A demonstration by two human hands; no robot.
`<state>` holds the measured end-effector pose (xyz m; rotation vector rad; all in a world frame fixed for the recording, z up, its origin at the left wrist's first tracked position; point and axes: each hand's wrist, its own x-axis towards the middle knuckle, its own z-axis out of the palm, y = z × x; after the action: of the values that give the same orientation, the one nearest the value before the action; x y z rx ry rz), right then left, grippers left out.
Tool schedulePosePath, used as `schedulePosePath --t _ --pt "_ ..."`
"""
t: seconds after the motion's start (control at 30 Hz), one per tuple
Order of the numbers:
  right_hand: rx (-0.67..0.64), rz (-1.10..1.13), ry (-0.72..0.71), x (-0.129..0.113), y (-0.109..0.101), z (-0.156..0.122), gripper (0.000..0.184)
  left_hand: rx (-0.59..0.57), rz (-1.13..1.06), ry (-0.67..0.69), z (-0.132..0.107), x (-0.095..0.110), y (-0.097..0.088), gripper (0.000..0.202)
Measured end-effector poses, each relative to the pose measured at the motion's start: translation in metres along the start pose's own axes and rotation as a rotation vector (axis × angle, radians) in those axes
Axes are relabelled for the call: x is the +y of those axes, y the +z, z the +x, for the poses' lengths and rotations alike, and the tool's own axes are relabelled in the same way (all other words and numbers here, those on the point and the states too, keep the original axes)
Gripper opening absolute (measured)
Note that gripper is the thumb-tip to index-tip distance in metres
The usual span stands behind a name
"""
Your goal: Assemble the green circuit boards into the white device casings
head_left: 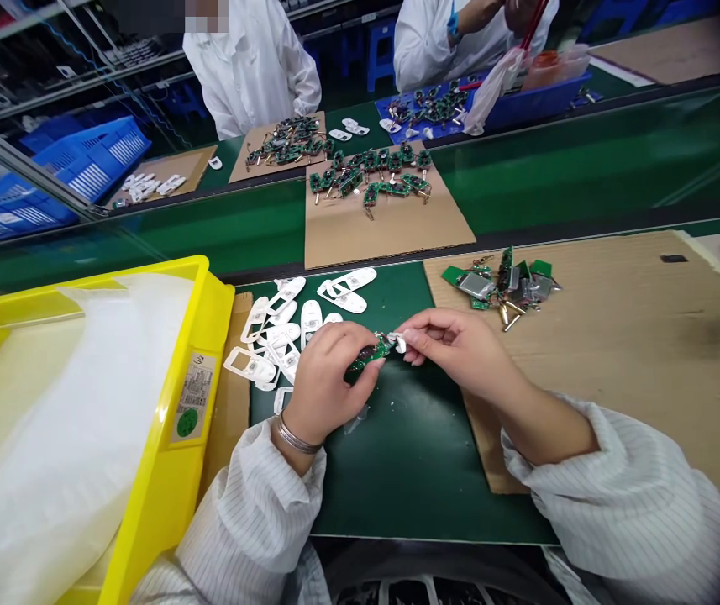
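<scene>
Green ESD mat (410, 479), assy line (561, 176) prob.

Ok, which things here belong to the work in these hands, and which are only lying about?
In the work: left hand, right hand, green circuit board, white plastic piece.
Lying about: white plastic casings, pile of green boards, yellow plastic bin.

Place: an electronics assembly workshop, plainly a factory floor.
Line: a long, dark-green assembly-line belt (542, 181) crosses the room, with people working along it.
On the line: flat brown cardboard sheets (385, 231) carrying heaps of small green circuit boards (369, 172).
People: co-workers in long white work coats (252, 71).
Seating: square blue plastic stools (381, 55).
Containers: a slatted blue plastic crate (91, 160) and a bright yellow plastic bin (167, 403) lined with white film.
</scene>
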<state>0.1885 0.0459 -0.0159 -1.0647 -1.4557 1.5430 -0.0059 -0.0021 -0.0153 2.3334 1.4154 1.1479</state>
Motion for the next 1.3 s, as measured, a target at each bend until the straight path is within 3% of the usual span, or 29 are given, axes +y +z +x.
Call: schedulePosePath --t 0.2,0.47,0.73,0.83,1.03,1.13,1.3 --pt "0.075 0.044 -0.089 -0.005 0.001 -0.002 0.019 0.044 0.037 0.087 0.000 0.001 0.000 0.025" --pt "0.012 -0.040 -0.058 -0.008 -0.004 -0.003 0.021 0.050 0.046 0.107 0.000 0.005 -0.002 0.028" --pt "0.043 -0.493 -0.392 -0.009 -0.005 -0.006 0.010 0.028 0.051 0.091 0.000 0.004 -0.001 0.031" --pt "0.006 -0.515 -0.491 -0.008 -0.005 -0.007 0.010 0.032 0.010 0.077 -0.001 0.006 0.000 0.028" --pt "0.063 -0.592 -0.625 -0.001 0.000 -0.009 0.013 0.024 -0.030 0.034 -0.001 0.011 0.003 0.028" --pt "0.022 -0.525 -0.576 -0.001 0.001 -0.008 0.016 0.044 -0.021 -0.007 -0.001 0.011 0.004 0.027" --pt "-0.056 -0.355 -0.237 -0.002 0.000 -0.004 0.023 0.066 0.003 -0.078 -0.001 0.010 0.004 0.030"
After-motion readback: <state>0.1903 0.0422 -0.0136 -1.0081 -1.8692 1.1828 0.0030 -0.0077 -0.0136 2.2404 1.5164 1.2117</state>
